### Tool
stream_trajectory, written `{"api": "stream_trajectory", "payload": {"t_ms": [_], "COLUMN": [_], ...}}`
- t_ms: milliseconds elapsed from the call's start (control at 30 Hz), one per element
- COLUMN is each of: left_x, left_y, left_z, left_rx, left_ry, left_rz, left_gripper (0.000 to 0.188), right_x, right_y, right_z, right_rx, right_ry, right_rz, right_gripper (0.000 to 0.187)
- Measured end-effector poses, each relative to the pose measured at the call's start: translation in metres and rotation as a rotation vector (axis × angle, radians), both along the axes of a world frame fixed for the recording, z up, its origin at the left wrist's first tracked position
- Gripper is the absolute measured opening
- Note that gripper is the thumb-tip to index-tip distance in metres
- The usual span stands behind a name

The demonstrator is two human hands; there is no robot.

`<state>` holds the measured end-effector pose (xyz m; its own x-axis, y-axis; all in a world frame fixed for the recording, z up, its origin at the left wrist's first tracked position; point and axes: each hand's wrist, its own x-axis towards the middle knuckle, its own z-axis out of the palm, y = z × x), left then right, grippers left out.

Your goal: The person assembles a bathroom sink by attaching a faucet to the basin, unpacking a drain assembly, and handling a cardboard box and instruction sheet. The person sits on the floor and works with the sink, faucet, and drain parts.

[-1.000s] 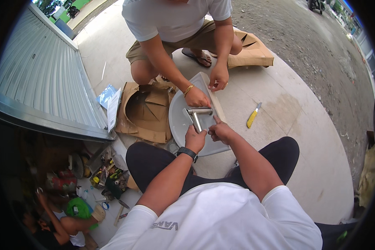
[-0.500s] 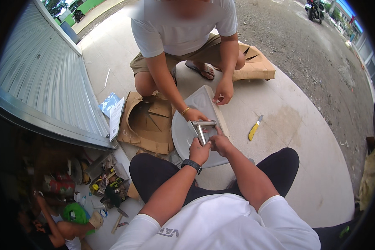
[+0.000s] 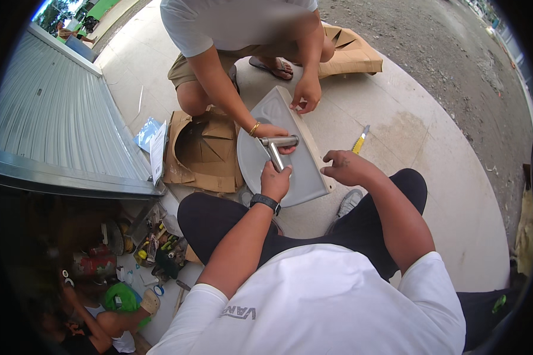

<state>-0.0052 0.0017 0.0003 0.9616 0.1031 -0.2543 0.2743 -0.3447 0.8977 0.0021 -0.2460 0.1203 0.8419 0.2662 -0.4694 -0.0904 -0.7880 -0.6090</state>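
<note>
A silver metal faucet [image 3: 276, 155] with a side arm is above a pale grey wash basin [image 3: 305, 155]. My left hand [image 3: 275, 181], a black watch on its wrist, is closed around the faucet's near end. Another person's hand [image 3: 273, 131], with a gold bracelet, holds the far part of the same faucet. My right hand [image 3: 350, 168] is at the basin's straight back edge, thumb and forefinger bent and apart. Whether its fingertips press on the edge is hard to tell. The other person's second hand [image 3: 306, 94] touches the far end of that edge.
A yellow utility knife [image 3: 359, 141] lies on the tiles beyond my right hand. Cut-open cardboard [image 3: 204, 157] is left of the basin, and another carton [image 3: 352, 53] sits behind the crouching person. Tools [image 3: 157, 245] and a seated person [image 3: 98, 322] are at lower left.
My right hand has let go of the faucet and moved right to the basin's back edge. My left hand and the other person's still hold the faucet. The view has shifted.
</note>
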Motion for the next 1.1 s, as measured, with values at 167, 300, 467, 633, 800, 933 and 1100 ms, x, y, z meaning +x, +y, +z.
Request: {"api": "stream_trajectory", "payload": {"t_ms": [167,300,467,633,800,933,1100], "left_x": [0.0,-0.001,-0.002,0.001,0.0,-0.001,0.0], "left_y": [-0.002,0.0,0.001,0.002,0.003,0.001,0.003], "left_z": [-0.009,-0.002,-0.003,-0.006,-0.002,0.0,-0.005], "left_rx": [0.076,0.019,0.004,-0.004,0.047,-0.078,-0.071], "left_ry": [-0.075,0.083,0.067,0.07,0.068,0.111,0.056], "left_rz": [-0.012,-0.003,0.018,0.008,-0.01,0.013,0.008], "left_gripper": [0.025,0.038,0.036,0.034,0.033,0.031,0.03], "right_x": [-0.021,-0.019,-0.011,-0.009,-0.007,-0.008,-0.02], "right_y": [-0.029,-0.025,-0.021,-0.024,-0.025,-0.026,-0.009], "right_z": [-0.004,-0.023,-0.04,-0.046,-0.049,-0.045,-0.041], "right_rx": [-0.125,-0.158,-0.104,-0.133,-0.133,-0.115,-0.167], "right_ry": [0.097,0.098,0.019,0.054,0.039,0.055,-0.043], "right_rz": [-0.066,-0.019,-0.043,0.021,0.027,0.039,0.076], "right_gripper": [0.042,0.039,0.041,0.044,0.047,0.054,0.092]}}
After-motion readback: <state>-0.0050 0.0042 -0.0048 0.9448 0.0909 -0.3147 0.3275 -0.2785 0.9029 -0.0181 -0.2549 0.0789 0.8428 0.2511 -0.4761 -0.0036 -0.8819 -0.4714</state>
